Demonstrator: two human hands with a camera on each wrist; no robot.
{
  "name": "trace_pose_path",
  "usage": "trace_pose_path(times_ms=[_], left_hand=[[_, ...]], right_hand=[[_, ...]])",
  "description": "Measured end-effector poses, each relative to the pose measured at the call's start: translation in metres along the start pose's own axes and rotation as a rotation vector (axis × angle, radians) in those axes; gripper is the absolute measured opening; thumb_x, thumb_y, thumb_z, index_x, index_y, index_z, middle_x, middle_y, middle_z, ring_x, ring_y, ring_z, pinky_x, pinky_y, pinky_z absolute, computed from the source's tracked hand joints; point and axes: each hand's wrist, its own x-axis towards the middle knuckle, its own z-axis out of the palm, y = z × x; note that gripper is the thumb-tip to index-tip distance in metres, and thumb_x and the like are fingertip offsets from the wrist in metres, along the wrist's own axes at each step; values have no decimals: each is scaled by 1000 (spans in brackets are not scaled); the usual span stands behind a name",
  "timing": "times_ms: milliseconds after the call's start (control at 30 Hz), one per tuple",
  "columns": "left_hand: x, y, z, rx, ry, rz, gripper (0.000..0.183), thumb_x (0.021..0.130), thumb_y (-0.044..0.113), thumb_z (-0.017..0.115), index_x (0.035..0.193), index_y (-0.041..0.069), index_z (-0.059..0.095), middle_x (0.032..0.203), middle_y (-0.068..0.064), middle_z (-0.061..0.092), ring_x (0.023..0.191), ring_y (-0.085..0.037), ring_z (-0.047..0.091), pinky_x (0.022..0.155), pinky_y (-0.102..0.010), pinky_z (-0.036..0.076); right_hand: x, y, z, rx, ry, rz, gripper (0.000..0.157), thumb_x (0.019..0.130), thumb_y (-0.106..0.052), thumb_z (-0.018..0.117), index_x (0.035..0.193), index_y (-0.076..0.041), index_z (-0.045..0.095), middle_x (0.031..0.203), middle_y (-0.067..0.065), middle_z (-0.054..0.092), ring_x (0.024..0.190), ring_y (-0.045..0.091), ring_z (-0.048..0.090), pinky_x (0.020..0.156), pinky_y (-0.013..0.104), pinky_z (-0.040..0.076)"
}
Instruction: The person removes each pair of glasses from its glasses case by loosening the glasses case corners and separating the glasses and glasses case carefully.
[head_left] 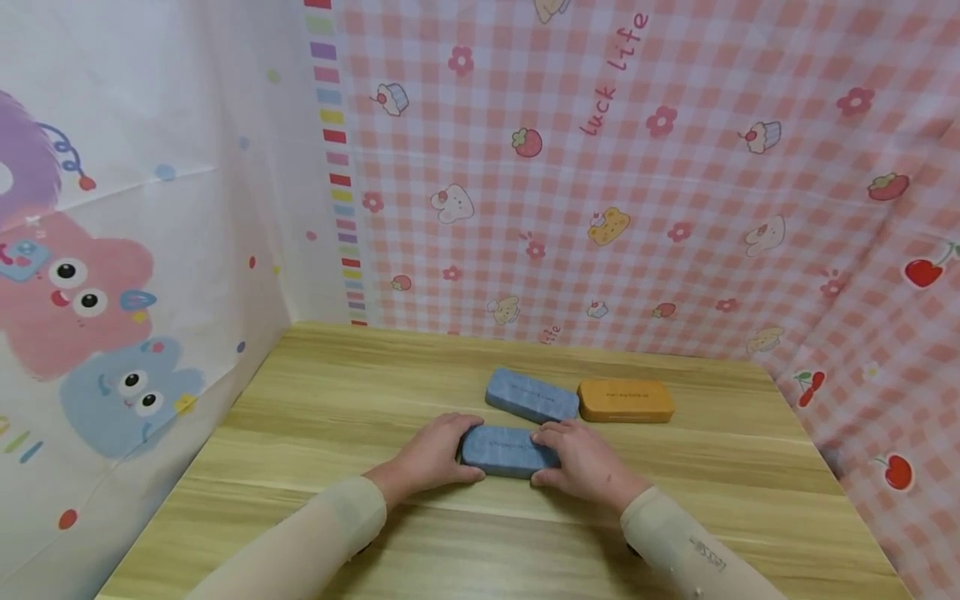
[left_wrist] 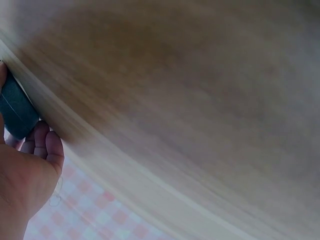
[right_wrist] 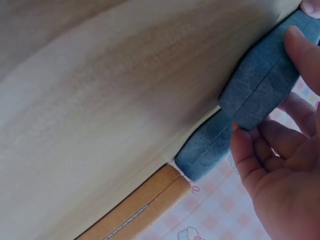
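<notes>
A blue glasses case [head_left: 504, 451] with small lettering on its lid lies crosswise near the middle of the wooden table. Around its left end curls my left hand [head_left: 444, 450], thumb on the near side and fingers at the far side. My right hand [head_left: 579, 460] grips the other end the same way, its thumb [right_wrist: 303, 52] along the case's seam. Just behind is a second blue glasses case [head_left: 531, 395], set at a slant. Its right end meets an orange glasses case [head_left: 627, 401].
The wood-grain table [head_left: 360, 375] runs back to a pink checked cloth [head_left: 570, 183] hanging behind it. A white cloth with cartoon figures [head_left: 142, 250] hangs at the left, and more checked cloth with cherries [head_left: 900, 375] at the right.
</notes>
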Motion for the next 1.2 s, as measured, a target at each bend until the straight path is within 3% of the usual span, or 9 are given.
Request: trace_pose_path(times_ms=[400, 733, 1200], left_hand=[[1, 0, 0, -7, 4, -1, 80, 85, 38, 92, 149, 5, 58, 149, -16, 63, 140, -35, 59, 118, -51, 49], [1, -2, 1, -19, 16, 2, 81, 84, 36, 93, 150, 6, 58, 150, -15, 63, 141, -35, 59, 118, -51, 48], [1, -1, 0, -26, 41, 11, 81, 79, 35, 96, 149, 11, 62, 146, -12, 67, 134, -35, 63, 115, -53, 49]], right_hand=[[5, 2, -7, 35, -41, 34, 56, 86, -38, 91, 130, -6, 75, 127, 7, 77, 116, 29, 69, 101, 49, 58], [11, -1, -14, 107, -124, 148, 54, 86, -39, 91, 130, -11, 76, 128, 6, 76, 114, 23, 67, 101, 49, 57], [17, 2, -18, 170, -178, 161, 54, 86, -39, 91, 131, -13, 77, 131, 9, 77, 122, 24, 70, 104, 50, 58]])
